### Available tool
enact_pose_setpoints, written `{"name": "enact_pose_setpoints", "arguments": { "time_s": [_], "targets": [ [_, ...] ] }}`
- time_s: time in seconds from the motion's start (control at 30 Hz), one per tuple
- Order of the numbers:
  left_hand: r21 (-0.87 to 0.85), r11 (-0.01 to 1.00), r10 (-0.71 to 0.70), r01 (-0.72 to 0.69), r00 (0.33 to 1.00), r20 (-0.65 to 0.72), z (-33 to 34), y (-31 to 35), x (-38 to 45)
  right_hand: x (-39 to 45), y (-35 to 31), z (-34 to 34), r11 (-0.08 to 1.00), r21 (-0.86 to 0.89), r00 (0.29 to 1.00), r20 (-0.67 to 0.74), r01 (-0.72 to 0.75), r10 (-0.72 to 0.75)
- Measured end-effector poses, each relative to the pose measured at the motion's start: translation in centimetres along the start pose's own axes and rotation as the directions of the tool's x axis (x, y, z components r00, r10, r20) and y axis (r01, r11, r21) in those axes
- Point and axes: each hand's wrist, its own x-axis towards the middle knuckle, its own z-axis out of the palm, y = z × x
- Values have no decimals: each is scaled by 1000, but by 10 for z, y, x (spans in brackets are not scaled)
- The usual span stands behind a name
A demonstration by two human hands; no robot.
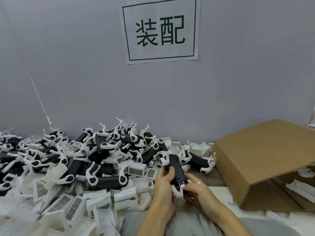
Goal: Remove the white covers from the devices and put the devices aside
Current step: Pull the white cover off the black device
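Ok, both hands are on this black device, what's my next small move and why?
Probably pull the white cover off the near end with your right hand, since it's still clipped there while the left hand grips the black device.

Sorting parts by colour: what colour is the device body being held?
Black body, with white clips, seen in the head view.

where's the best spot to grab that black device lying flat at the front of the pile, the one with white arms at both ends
Grip the long black device around its bare middle section, coming from above with a hand. It lies flat on the white covers, and its curved white arms stick out at both ends, leaving the midsection free.
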Motion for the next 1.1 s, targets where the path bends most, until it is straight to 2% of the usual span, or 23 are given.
{"name": "enact_pose_setpoints", "arguments": {
  "time_s": [0.47, 0.67, 0.77, 0.83, 0.9, 1.0, 1.1],
  "targets": [
    [-16, 999, 29, -29, 999, 16, -1, -1, 2, -8, -5, 6, 994, -94, 998, -14, 58, -60],
    [40, 989, 149, -144, 975, -166, -7, -7, 12, -13, -9, 6, 990, -135, 992, -111, 38, -53],
    [53, 989, 149, -141, 967, -208, -9, -8, 13, -16, -13, 6, 984, -135, 972, -187, 120, -144],
    [55, 988, 155, -147, 959, -235, -8, -8, 15, -18, -14, 7, 961, -200, 951, -204, 191, -231],
    [40, 990, 139, -133, 956, -257, -8, -9, 18, -17, -13, 10, 892, -358, 905, -217, 275, -366],
    [-16, 994, 102, -110, 961, -257, -9, -10, 23, -11, -10, 13, 716, -614, 787, -238, 333, -570],
    [42, 988, 153, -147, 958, -242, -9, -10, 20, -11, -12, 15, 658, -676, 733, -253, 333, -631]
  ]
}}
